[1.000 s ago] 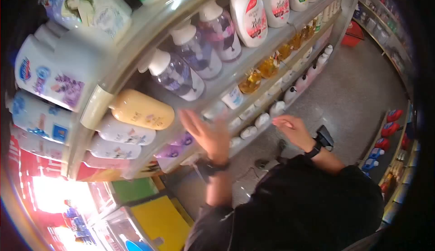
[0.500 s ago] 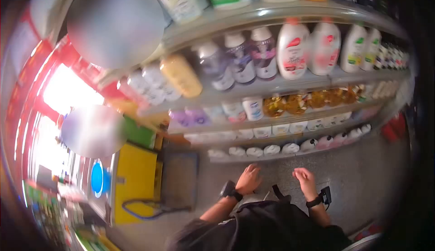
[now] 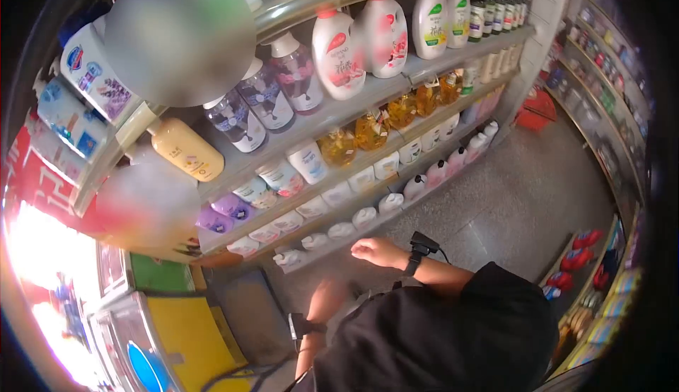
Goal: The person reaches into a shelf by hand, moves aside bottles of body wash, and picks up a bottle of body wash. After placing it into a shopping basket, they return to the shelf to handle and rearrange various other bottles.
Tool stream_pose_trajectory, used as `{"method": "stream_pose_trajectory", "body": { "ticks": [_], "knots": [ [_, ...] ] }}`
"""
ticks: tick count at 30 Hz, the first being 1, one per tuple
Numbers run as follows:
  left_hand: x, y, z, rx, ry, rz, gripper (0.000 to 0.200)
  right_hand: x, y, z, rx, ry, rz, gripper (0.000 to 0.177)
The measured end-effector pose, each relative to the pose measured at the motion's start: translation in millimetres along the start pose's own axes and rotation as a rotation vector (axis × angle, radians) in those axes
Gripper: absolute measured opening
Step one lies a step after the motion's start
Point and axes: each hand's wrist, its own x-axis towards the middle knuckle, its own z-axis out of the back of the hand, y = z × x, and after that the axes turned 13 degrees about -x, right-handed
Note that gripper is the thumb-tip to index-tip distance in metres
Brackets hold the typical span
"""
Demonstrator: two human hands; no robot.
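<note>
My left hand (image 3: 328, 299) hangs low in front of my body over the floor. It is smeared by motion, so its fingers cannot be made out. To the right and a little higher is my right hand (image 3: 380, 252), its fingers curled together with nothing showing in them. Both wrists wear black straps with small devices. Nearest to the hands is the bottom shelf row of white bottles (image 3: 364, 217), apart from both. Above stand amber bottles (image 3: 372, 132), white bottles with red caps (image 3: 339, 56) and purple-tinted pump bottles (image 3: 293, 74).
A yellow-sided cabinet (image 3: 187, 332) stands at the lower left, with a dark flat panel (image 3: 251, 307) beside it. A red basket (image 3: 535, 109) sits on the floor at the shelf's far end. More stocked shelves (image 3: 601, 74) line the right side. Two blurred patches hide parts of the left.
The view has turned to the right, showing the aisle and the right-hand shelves. My hands appear further left in view; the left one is now blurred. Neither has visibly taken anything.
</note>
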Motion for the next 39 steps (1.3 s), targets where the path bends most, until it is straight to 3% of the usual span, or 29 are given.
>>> {"method": "stream_pose_trajectory", "body": {
  "ticks": [2, 4, 6, 7, 10, 11, 12, 14, 18, 21, 24, 26, 28, 29, 30, 33, 35, 37, 39],
  "knots": [
    [10, 7, 13, 0.034, 0.080, -0.108, 0.036, 12, -2, -38, 0.161, 0.032, -0.048, 0.034],
    [24, -4, 32, 0.034, 0.209, -0.055, 0.040, 3, 7, -50, 0.057, -0.008, 0.047, 0.034],
    [41, -9, 51, 0.077, 0.304, -0.194, 0.042, -4, -12, -61, -0.160, 0.021, 0.057, 0.035],
    [44, 13, 46, -0.052, 0.245, -0.256, 0.039, -8, -33, -63, -0.170, 0.099, -0.001, 0.037],
    [68, -4, 67, -0.047, 0.213, -0.405, 0.034, -49, -92, -68, -0.157, -0.166, -0.127, 0.037],
    [81, -5, 67, -0.174, 0.210, -0.209, 0.032, -66, -94, -61, 0.023, -0.194, -0.373, 0.036],
    [93, -11, 67, -0.175, 0.190, -0.233, 0.032, -85, -95, -46, 0.203, -0.234, -0.616, 0.035],
    [119, -28, 66, -0.183, 0.145, -0.287, 0.031, -122, -134, -46, 0.477, -0.456, -0.736, 0.032],
    [158, -80, 48, -0.212, 0.147, -0.447, 0.029, -183, -207, -29, 0.335, -0.543, -0.797, 0.025],
    [196, -119, 36, -0.130, 0.020, -0.547, 0.033, -195, -212, -9, 0.569, -0.760, -0.860, 0.026],
    [246, -176, 30, -0.120, -0.130, -0.544, 0.044, -196, -237, 13, 0.630, -0.748, -0.825, 0.027],
    [294, -221, 33, -0.067, -0.290, -0.682, 0.048, -181, -239, 45, 0.607, -0.655, -0.751, 0.023],
    [336, -266, 36, -0.072, -0.478, -0.656, 0.053, -169, -249, 72, 0.556, -0.576, -0.647, 0.021],
    [351, -286, 41, -0.022, -0.584, -0.723, 0.053, -156, -261, 93, 0.336, -0.478, -0.559, 0.018],
    [358, -304, 49, 0.028, -0.691, -0.794, 0.053, -142, -250, 117, 0.306, -0.546, -0.427, 0.021],
    [352, -339, 75, -0.267, -0.836, -0.404, 0.051, -89, -130, 211, 0.219, -0.734, -0.120, 0.023],
    [351, -322, 81, -0.180, -0.963, -0.279, 0.049, -48, -80, 262, 0.219, -0.762, 0.191, 0.024],
    [359, -283, 88, -0.019, -1.024, -0.155, 0.049, -32, 1, 321, -0.200, -0.822, 0.255, 0.023],
    [361, -262, 83, -0.039, -1.040, -0.138, 0.052, 2, 48, 364, -0.453, -1.022, 0.582, 0.024]
  ]
}}
